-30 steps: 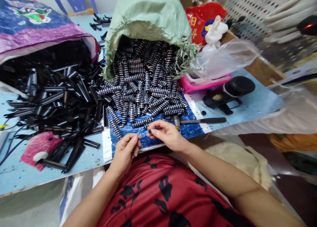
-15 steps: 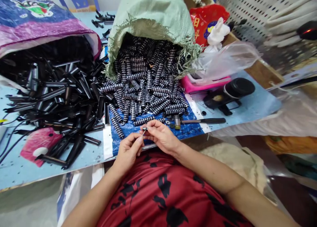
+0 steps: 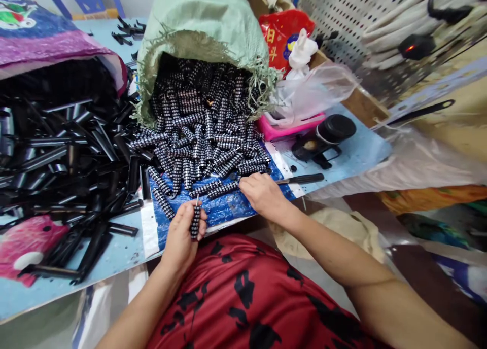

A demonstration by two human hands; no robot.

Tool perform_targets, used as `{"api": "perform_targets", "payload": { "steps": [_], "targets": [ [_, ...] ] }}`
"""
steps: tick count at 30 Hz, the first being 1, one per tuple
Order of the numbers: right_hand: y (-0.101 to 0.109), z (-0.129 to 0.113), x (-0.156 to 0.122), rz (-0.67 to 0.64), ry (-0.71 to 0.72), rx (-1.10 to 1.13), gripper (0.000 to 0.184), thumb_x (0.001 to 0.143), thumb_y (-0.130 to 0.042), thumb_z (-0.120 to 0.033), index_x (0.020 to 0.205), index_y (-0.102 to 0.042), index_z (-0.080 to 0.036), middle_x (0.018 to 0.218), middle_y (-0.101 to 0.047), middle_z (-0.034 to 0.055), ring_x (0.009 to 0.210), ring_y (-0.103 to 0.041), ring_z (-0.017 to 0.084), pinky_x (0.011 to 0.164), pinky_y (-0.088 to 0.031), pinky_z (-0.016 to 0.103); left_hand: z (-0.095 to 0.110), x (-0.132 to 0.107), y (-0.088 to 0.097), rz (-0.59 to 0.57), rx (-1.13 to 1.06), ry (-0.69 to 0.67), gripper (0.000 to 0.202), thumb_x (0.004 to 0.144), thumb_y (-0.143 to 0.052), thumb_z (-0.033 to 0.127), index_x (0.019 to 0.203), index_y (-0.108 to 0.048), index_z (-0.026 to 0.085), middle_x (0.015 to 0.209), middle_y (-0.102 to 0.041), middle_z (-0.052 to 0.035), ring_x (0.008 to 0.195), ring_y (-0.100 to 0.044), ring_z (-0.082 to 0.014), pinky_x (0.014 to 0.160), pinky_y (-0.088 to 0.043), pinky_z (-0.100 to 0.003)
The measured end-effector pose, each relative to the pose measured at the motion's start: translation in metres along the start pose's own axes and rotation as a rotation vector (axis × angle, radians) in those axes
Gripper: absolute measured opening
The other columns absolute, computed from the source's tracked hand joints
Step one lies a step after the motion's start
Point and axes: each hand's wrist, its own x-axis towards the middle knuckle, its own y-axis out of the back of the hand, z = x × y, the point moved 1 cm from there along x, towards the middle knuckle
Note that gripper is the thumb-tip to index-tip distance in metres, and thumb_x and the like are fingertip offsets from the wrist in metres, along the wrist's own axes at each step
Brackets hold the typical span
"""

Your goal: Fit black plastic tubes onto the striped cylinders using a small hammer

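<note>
Upright in my left hand is a slim black cylinder with rows of pale squares, and a thin metal pin sticks out of its top. The fingers wrap round its sides. My right hand is on the blue sheet, fingers curled and tips pressed together among small black parts; whatever they pinch is hidden. Just beside those fingertips lies another patterned cylinder. Beyond both hands spreads a heap of such cylinders, spilling from a green woven sack.
Black plastic handle-like pieces pile up on the left, by a pink fish-shaped item. Right of my right hand lies a dark-handled tool. Farther off stand a black-lidded jar and a pink basket.
My hands have parted. The left has come lower and now shows the cylinder upright; the right has moved right to the small parts. The view has swung right.
</note>
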Motion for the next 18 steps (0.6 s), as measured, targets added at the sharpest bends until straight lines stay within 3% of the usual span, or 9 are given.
{"api": "perform_targets", "payload": {
  "steps": [4,7,9,12,14,18],
  "targets": [
    [-0.003,0.002,0.003,0.141,-0.033,0.22,0.026,0.103,-0.052,-0.017,0.122,-0.07,-0.013,0.106,-0.07,0.0125,0.096,-0.062,0.024,0.083,-0.048,0.04,-0.005,-0.001,-0.004,-0.025,0.059,0.02,0.046,0.083,-0.081,0.052,0.105,-0.065,0.016,0.082,-0.066,-0.0017,0.056,-0.054,-0.008,0.044,-0.035,-0.016],
    [0.001,-0.013,0.009,0.259,-0.155,0.747,0.027,0.105,-0.053,-0.029,0.123,-0.07,-0.018,0.11,-0.068,0.0116,0.098,-0.066,0.02,0.087,-0.053,0.037,-0.007,-0.004,-0.004,-0.066,0.129,-0.006,0.04,0.09,-0.075,0.052,0.103,-0.065,0.016,0.077,-0.064,-0.0003,0.051,-0.049,-0.0061,0.044,-0.033,-0.017],
    [-0.002,-0.032,0.016,0.194,-0.332,1.232,0.026,0.101,-0.062,-0.044,0.111,-0.069,-0.021,0.099,-0.07,0.0064,0.086,-0.07,0.017,0.081,-0.057,0.034,-0.008,-0.005,-0.006,-0.128,0.191,-0.048,0.036,0.093,-0.072,0.051,0.105,-0.065,0.017,0.077,-0.064,0.0003,0.051,-0.049,-0.0057,0.046,-0.035,-0.017],
    [-0.013,-0.063,0.025,0.015,-0.618,1.827,0.042,0.085,-0.078,-0.06,0.097,-0.066,-0.022,0.083,-0.071,0.0003,0.076,-0.071,0.015,0.074,-0.058,0.028,-0.008,-0.007,-0.01,-0.213,0.27,-0.103,0.033,0.095,-0.07,0.048,0.108,-0.066,0.018,0.078,-0.065,0.0004,0.052,-0.049,-0.0054,0.05,-0.038,-0.018],
    [-0.018,-0.078,0.027,-0.009,-0.702,2.011,0.043,0.078,-0.086,-0.056,0.097,-0.068,-0.022,0.089,-0.074,0.0007,0.086,-0.073,0.014,0.08,-0.059,0.027,-0.008,-0.008,-0.011,-0.229,0.295,-0.122,0.032,0.096,-0.07,0.047,0.108,-0.066,0.018,0.077,-0.064,0.0009,0.052,-0.05,-0.0053,0.051,-0.039,-0.019],
    [-0.02,-0.087,0.025,-0.028,-0.668,2.119,0.036,0.079,-0.088,-0.046,0.102,-0.075,-0.023,0.098,-0.078,0.0013,0.095,-0.073,0.013,0.092,-0.059,0.027,-0.007,-0.008,-0.008,-0.195,0.302,-0.15,0.031,0.098,-0.067,0.047,0.107,-0.065,0.018,0.077,-0.063,0.0012,0.052,-0.049,-0.0053,0.052,-0.04,-0.019]
  ]
}}
